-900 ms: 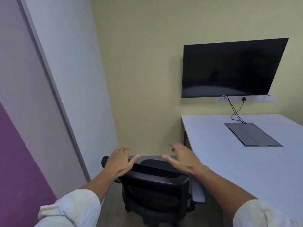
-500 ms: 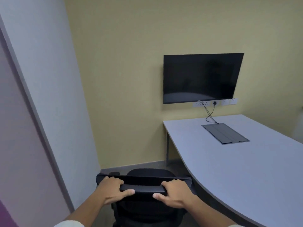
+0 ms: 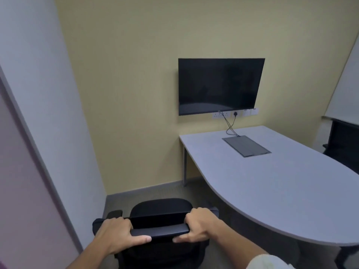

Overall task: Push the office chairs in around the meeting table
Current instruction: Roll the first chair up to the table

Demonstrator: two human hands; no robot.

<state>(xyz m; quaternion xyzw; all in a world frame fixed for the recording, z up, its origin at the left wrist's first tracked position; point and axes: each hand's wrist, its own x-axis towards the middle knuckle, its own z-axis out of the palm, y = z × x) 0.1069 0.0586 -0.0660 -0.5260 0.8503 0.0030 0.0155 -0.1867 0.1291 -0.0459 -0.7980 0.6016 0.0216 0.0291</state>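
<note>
A black office chair stands in front of me at the bottom centre, its back toward me and its seat facing the far wall. My left hand is wrapped over the left end of its top rail, and my right hand is wrapped over the right end. The grey meeting table, with a rounded near end, lies to the right of the chair. The chair stands apart from the table's curved edge, beside it rather than under it. A second dark chair shows at the table's far right side.
A white and pink wall runs close along the left of the chair. A black screen hangs on the yellow far wall, with cables dropping to a grey floor box lid in the tabletop. A table leg stands near the far corner.
My open hands came down and closed on the chair's top rail. Since then the view has pulled back from the wall, and the chair sits farther from the corner.
</note>
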